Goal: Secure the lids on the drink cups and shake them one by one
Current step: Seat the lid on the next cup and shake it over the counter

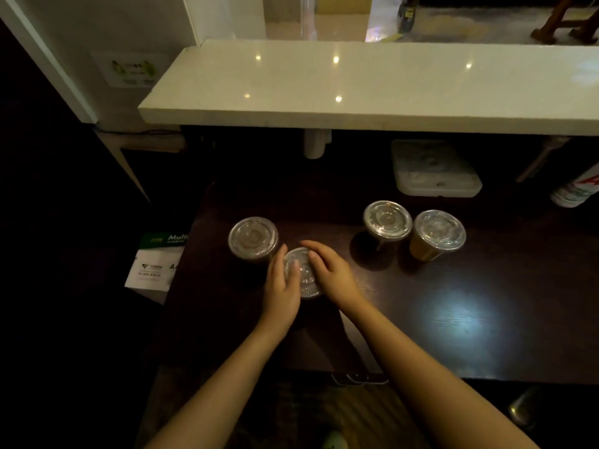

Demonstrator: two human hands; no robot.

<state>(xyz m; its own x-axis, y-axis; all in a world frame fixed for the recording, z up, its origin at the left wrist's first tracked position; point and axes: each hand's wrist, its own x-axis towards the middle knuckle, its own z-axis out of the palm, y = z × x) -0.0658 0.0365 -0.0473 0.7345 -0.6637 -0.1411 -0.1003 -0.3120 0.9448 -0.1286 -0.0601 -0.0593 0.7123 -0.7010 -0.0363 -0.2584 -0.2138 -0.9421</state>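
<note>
Dimly lit dark wood counter (453, 319) w/ white shelf (356, 89) above.

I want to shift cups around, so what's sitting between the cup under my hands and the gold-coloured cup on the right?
One lidded cup and bare dark table, seen in the head view.

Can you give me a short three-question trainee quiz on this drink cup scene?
1. How many clear plastic drink cups stand on the dark wooden table?
2. True or false: both hands press on the lidded cup nearest the person.
3. Which cup shows a golden drink: A, far-left cup; B, far-right cup?

Key:
1. Four, counting the middle-right cup.
2. True: left hand and right hand flank its lid.
3. B.
</note>
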